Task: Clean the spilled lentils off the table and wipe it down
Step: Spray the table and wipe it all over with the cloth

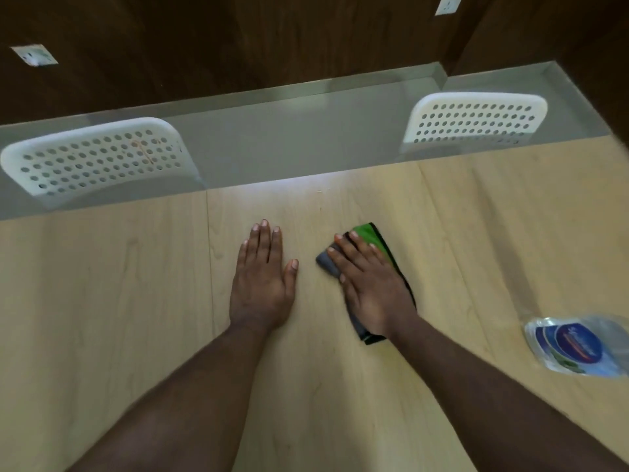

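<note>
From the head view, the right hand (372, 284) lies flat with straight fingers pressing on a folded green-and-grey microfibre cloth with black edging (369, 238), just right of centre on the pale wood-grain table (119, 318). The left hand (262, 284), at nine o'clock from the cloth, rests palm-down with fingers extended, holding nothing. A clear plastic bottle with a blue label (578, 345) lies at four o'clock. Two white perforated plastic chair backs (98, 158) stand beyond the table's far edge.
</note>
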Available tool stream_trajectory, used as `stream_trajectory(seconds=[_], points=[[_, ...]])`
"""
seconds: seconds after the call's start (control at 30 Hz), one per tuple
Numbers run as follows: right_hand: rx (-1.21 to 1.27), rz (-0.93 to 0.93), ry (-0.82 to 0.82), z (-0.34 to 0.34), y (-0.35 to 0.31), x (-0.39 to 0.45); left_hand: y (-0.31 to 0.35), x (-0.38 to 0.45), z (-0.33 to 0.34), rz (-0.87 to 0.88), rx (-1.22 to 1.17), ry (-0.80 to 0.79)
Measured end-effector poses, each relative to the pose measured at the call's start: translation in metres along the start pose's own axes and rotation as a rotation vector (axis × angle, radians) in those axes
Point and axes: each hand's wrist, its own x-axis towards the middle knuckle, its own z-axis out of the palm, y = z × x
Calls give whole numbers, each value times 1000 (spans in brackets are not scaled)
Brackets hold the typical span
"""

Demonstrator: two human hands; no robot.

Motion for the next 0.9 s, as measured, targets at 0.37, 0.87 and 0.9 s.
stream_trajectory(seconds=[0.37, 0.87, 0.9], points=[[-20, 255, 127, -9, 16, 144, -2, 0, 4, 6, -27, 11], [-25, 263, 119, -13, 26, 144, -2, 2, 6, 4, -21, 11], [-34, 250, 117, -11, 17, 156, -2, 1, 6, 1, -21, 8]])
